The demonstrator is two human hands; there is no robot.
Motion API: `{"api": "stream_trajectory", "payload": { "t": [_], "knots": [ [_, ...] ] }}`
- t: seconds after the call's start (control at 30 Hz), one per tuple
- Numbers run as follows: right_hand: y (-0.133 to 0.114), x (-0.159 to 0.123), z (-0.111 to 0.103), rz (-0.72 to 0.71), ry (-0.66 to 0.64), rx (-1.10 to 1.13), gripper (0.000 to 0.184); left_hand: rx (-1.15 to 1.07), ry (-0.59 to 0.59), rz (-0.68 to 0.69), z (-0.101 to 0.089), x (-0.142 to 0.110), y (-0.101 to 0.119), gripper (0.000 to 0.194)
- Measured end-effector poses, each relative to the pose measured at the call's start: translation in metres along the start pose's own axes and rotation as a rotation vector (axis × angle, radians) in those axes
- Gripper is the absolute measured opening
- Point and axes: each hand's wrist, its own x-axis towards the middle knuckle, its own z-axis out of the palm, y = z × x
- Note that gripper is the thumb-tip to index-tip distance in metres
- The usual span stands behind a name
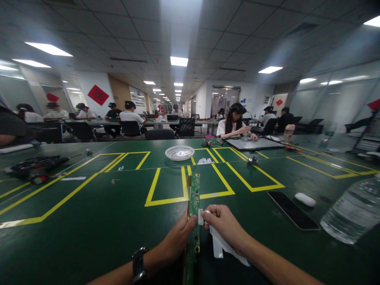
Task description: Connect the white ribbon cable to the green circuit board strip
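My left hand (pixel 179 233) grips a long green circuit board (pixel 196 194) by its left side, with the thumb lying across its face. The board stands on edge, roughly upright, and its lower end runs down out of clear sight. At the board's right edge, my right hand (pixel 224 225) pinches a small piece of white wipe (pixel 201 217) against it. More of the crumpled white wipe (pixel 218 243) hangs below my right fingers. Whether the fingertips touch the board itself, I cannot tell.
A white plastic basket (pixel 179 153) stands ahead on the green table (pixel 118 221), which bears yellow tape outlines. To the right lie a black phone (pixel 292 209), a white earbud case (pixel 305 199) and a large water bottle (pixel 350 209). Power tools (pixel 38 168) rest at left. A person (pixel 234 122) sits opposite.
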Motion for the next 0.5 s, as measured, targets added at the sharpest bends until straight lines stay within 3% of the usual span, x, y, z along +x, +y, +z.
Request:
{"api": "stream_trajectory", "payload": {
  "t": [0.27, 0.5],
  "knots": [
    [-0.0024, -0.0002, -0.0028, -0.014, -0.036, -0.077, 0.031, 0.002, -0.014, 0.022, -0.0007, 0.0015, -0.0021, 0.044],
    [-0.0069, 0.0035, -0.0091, -0.078, -0.089, -0.163, 0.033, -0.143, -0.028, -0.069, 0.002, 0.0011, 0.0019, 0.044]
  ]
}}
